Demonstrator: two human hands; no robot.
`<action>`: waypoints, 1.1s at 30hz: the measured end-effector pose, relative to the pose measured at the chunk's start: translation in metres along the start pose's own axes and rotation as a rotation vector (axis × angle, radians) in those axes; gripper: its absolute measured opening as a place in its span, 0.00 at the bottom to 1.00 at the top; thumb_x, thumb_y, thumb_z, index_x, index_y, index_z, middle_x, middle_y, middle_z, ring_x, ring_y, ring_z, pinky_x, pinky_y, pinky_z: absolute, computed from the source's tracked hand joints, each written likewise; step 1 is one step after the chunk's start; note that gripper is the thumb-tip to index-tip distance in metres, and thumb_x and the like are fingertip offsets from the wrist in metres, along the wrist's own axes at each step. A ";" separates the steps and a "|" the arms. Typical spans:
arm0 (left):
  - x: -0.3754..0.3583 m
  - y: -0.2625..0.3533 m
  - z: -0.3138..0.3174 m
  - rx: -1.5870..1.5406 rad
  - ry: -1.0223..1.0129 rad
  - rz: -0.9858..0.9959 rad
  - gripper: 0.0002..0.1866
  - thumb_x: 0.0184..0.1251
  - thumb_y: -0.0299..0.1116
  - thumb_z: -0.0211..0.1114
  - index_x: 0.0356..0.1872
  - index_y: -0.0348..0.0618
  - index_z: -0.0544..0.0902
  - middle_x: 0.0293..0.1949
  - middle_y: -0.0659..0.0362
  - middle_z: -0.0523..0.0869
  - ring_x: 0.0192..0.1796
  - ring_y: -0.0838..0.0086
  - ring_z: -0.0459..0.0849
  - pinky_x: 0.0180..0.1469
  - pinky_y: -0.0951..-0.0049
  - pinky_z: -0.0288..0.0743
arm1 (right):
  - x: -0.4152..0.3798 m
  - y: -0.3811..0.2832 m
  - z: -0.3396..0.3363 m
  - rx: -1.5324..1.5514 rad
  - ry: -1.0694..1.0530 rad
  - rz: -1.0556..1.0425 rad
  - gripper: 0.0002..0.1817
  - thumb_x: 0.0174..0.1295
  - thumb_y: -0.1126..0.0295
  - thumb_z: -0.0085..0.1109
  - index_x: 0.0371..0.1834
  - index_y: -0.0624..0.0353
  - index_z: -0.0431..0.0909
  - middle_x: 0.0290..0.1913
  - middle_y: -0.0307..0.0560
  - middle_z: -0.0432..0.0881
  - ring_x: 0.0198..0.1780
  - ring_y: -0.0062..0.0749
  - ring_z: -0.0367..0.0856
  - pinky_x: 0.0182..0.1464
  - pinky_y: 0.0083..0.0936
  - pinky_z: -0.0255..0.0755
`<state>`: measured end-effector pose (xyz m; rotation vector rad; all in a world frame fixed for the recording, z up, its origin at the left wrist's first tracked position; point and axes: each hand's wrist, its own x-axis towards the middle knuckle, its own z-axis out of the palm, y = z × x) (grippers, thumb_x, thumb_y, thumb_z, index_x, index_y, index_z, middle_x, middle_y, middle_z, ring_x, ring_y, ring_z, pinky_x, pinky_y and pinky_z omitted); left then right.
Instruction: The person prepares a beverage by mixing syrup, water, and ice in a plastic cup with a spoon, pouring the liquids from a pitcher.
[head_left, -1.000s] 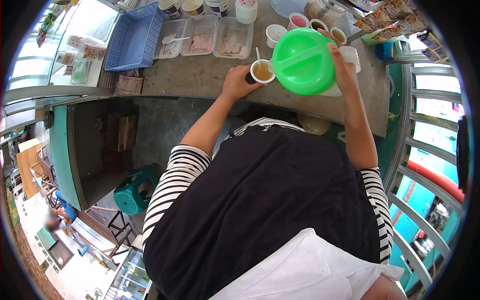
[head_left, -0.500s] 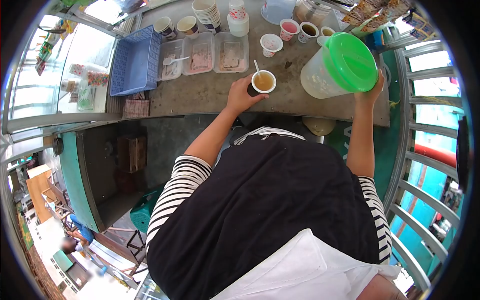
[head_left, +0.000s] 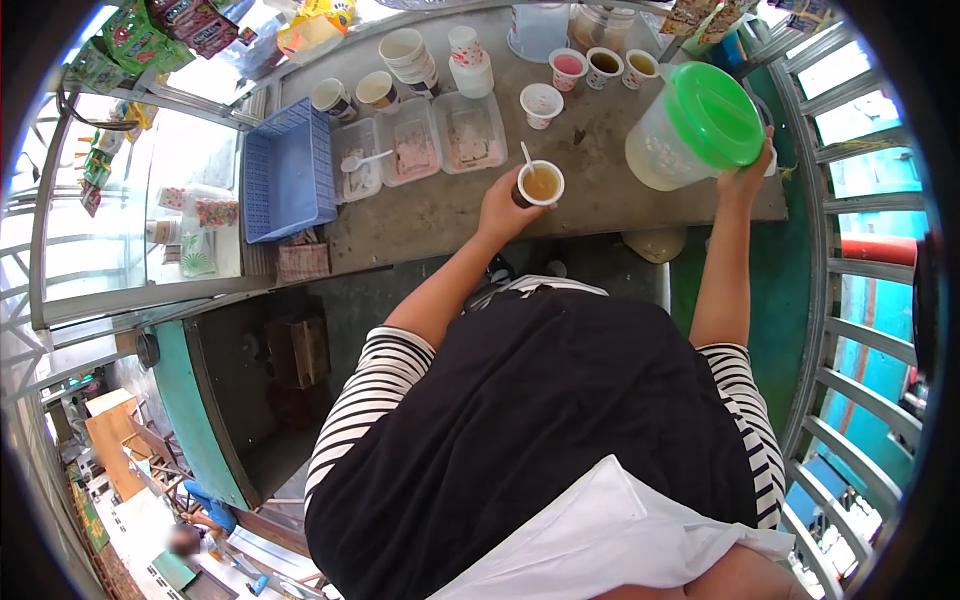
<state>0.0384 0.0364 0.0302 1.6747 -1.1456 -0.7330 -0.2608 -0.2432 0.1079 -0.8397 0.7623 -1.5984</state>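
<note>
Grey concrete forms the bench (head_left: 420,215), on which a small white paper cup of amber drink (head_left: 541,184) with a white plastic spoon (head_left: 526,155) standing in it is gripped by the left hand (head_left: 503,210), whose fingers are wrapped round its side. A translucent plastic jug with a bright green lid (head_left: 700,125) is held at its far side by the right hand (head_left: 745,178), near the bench's right end. Three clear rectangular food tubs (head_left: 420,145) and a blue plastic basket (head_left: 290,170) are set further back.
</note>
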 end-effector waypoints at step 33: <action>0.068 0.102 0.039 -0.213 -0.287 0.182 0.40 0.49 0.36 0.83 0.65 0.36 0.76 0.55 0.53 0.86 0.57 0.69 0.86 0.59 0.68 0.80 | -0.083 -0.009 0.110 -1.026 -0.888 -0.140 0.21 0.61 0.56 0.73 0.52 0.56 0.87 0.47 0.46 0.84 0.45 0.30 0.82 0.51 0.24 0.75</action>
